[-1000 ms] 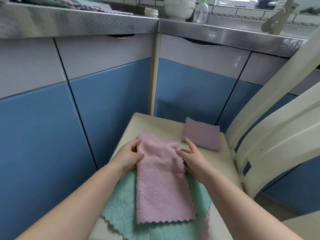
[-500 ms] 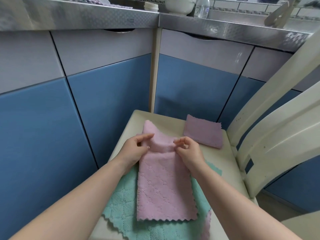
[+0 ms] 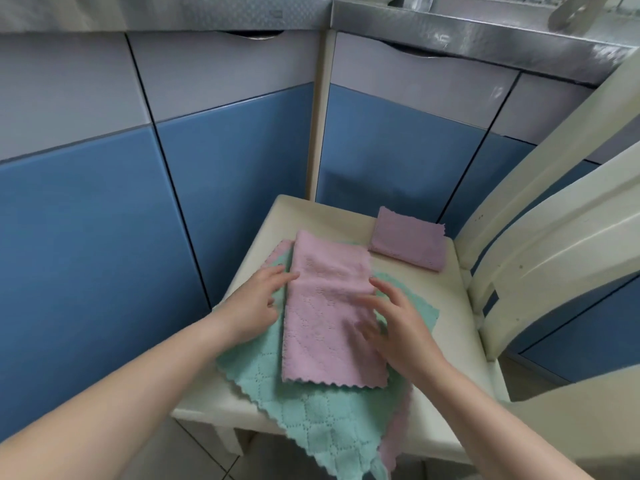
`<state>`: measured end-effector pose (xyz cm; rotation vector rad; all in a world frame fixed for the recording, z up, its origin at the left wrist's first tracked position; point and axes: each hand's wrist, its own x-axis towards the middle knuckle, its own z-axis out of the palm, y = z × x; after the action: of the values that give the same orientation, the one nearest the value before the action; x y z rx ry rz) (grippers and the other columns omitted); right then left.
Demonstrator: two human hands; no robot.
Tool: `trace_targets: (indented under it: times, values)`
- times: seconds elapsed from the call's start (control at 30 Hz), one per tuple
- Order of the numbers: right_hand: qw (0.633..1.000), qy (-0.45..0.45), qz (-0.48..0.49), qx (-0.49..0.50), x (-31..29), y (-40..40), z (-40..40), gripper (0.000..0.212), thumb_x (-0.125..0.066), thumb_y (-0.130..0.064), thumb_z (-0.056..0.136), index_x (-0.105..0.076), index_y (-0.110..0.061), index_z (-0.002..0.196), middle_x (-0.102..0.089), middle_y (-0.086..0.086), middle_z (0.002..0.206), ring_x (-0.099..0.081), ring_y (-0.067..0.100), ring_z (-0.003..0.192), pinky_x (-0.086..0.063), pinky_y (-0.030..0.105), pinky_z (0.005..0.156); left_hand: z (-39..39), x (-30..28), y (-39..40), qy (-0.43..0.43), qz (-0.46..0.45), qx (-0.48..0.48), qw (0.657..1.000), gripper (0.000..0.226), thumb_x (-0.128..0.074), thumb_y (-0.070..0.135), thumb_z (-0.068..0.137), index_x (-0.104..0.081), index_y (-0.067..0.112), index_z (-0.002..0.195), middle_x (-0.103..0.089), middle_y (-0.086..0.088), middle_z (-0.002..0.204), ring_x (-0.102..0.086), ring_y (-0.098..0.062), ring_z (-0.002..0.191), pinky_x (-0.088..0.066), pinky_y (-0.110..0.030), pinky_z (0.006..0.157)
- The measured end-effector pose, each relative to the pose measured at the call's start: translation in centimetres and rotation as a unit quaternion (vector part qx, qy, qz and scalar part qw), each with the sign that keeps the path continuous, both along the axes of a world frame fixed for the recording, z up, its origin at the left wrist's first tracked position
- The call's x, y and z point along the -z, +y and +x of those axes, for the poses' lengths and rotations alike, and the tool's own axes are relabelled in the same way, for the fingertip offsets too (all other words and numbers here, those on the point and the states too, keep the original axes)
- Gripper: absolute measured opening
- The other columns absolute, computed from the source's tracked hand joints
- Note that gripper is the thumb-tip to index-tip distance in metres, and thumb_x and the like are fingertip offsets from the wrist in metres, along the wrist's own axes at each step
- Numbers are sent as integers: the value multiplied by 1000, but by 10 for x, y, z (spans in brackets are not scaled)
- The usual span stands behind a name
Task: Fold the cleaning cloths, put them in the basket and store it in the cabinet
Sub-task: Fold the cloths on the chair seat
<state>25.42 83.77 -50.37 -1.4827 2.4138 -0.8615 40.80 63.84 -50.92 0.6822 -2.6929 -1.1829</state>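
Observation:
A pink cloth [image 3: 329, 313] folded into a long strip lies on the cream chair seat [image 3: 450, 306], on top of an unfolded green cloth [image 3: 311, 410]. My left hand [image 3: 258, 306] lies flat at the strip's left edge, fingertips touching it. My right hand [image 3: 398, 327] rests with straight fingers on the strip's right edge. A folded purple cloth [image 3: 408, 239] sits at the far right corner of the seat. Another pink cloth's edge shows under the green one. No basket is in view.
The chair's cream backrest [image 3: 554, 220] rises on the right. Blue and grey cabinet doors [image 3: 242, 150] form a corner behind the chair, under a steel counter edge [image 3: 450, 26]. The green cloth hangs over the seat's front edge above the tiled floor.
Both hands let go of the pink cloth's far end, which now lies flat, and slid back along its sides with fingers straightened. The view tilted down.

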Motion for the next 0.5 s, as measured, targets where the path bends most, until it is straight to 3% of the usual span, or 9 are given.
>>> trace_targets:
  times: [0.03, 0.1, 0.17, 0.23, 0.3, 0.4, 0.5]
  values:
    - [1000, 19, 3, -23, -3, 10, 10, 34, -65, -22, 85, -63, -20, 119, -42, 1, 141, -43, 15, 126, -40, 23, 103, 11, 5, 5, -21, -82, 41, 996, 68, -47, -5, 83, -39, 31, 141, -21, 10, 152, -20, -7, 141, -20, -16, 110]
    - [993, 71, 11, -89, -5, 23, 25, 36, -60, -41, 83, -67, -22, 113, -54, -1, 130, -52, 16, 118, -47, 36, 97, 29, 14, 11, -13, -199, 132, 971, 59, -54, 3, 85, -46, 32, 137, -24, 6, 153, -16, -12, 143, -18, -28, 117]
    - [981, 103, 65, -152, 0, 33, 33, 51, -56, -54, 78, -61, -29, 121, -55, -7, 132, -51, 12, 121, -42, 38, 101, 41, 18, 19, 28, -278, 208, 937, 53, -57, 9, 84, -51, 30, 133, -40, 2, 147, -31, -17, 139, -29, -41, 113]
    - [973, 123, 122, -151, 7, 38, 39, 60, -51, -59, 76, -52, -33, 130, -47, -13, 140, -42, 7, 130, -32, 39, 109, 45, 18, 26, 50, -349, 239, 905, 47, -50, 16, 85, -52, 31, 129, -54, 4, 137, -48, -16, 128, -33, -41, 108]
    - [973, 157, 116, -127, 12, 36, 47, 51, -51, -51, 75, -59, -31, 121, -57, -12, 128, -53, 9, 120, -43, 43, 100, 43, 17, 31, 65, -397, 236, 885, 43, -41, 23, 85, -56, 31, 125, -61, 6, 127, -57, -12, 117, -34, -35, 103]
    - [971, 214, 65, -82, 15, 25, 57, 36, -53, -32, 70, -64, -26, 105, -67, -8, 102, -66, 14, 92, -52, 46, 86, 36, 17, 37, 79, -382, 217, 895, 39, -58, 15, 81, -62, 27, 118, -66, 6, 119, -62, -12, 109, -42, -38, 101]
    - [971, 234, 40, -34, 6, 22, 55, 45, -70, -19, 60, -62, -27, 103, -68, -9, 94, -68, 13, 80, -51, 54, 88, 32, 10, 40, 113, -255, 152, 948, 44, -61, 4, 79, -63, 23, 118, -65, 9, 120, -57, -4, 110, -38, -33, 107]
